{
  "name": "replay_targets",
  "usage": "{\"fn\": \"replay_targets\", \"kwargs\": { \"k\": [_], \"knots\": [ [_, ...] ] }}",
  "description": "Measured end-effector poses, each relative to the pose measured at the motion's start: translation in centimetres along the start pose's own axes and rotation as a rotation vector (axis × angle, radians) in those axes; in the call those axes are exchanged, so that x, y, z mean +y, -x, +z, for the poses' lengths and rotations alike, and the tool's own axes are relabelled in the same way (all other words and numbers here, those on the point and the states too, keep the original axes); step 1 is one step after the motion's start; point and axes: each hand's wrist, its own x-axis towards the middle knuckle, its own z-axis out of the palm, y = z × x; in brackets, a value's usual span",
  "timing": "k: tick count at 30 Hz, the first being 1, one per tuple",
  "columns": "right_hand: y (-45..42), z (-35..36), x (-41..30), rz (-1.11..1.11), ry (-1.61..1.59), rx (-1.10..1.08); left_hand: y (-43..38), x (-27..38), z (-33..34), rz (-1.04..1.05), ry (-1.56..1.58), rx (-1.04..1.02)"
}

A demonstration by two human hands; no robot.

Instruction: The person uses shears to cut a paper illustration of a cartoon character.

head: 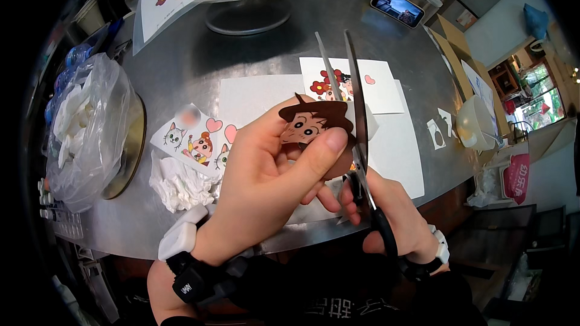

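Observation:
Between its thumb and fingers, my left hand [281,167] pinches a paper cutout of a cartoon face [312,122] with brown hair. My right hand [394,213] has its fingers in the black handles of a pair of scissors [361,145]. The scissor blades stand apart and point away from me, one along the right edge of the cutout, the other partly hidden behind it. Beneath the hands lie white sheets [398,154], one printed with red flowers, cartoon figures and a heart [369,79]. Left of my left hand is a printed sheet with cats and hearts [195,138].
Crumpled tissue [181,185] lies at the left, near a plastic bag [86,131] on a round metal stand. A raised turntable [247,16] stands at the back, a phone [398,7] at the back right. Paper scraps [437,135] and a bowl [473,122] are on the right.

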Motion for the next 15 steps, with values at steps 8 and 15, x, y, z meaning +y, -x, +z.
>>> {"fn": "replay_targets", "kwargs": {
  "k": [8, 15],
  "knots": [
    [0.1, -1.0, -0.6, 0.066, 0.082, -0.055, 0.0, 0.4, 0.1, -0.016, -0.023, -0.024],
    [0.3, -1.4, -0.7, 0.052, 0.078, -0.056, -0.2, 0.1, 0.3, -0.018, -0.044, 0.008]
  ]
}}
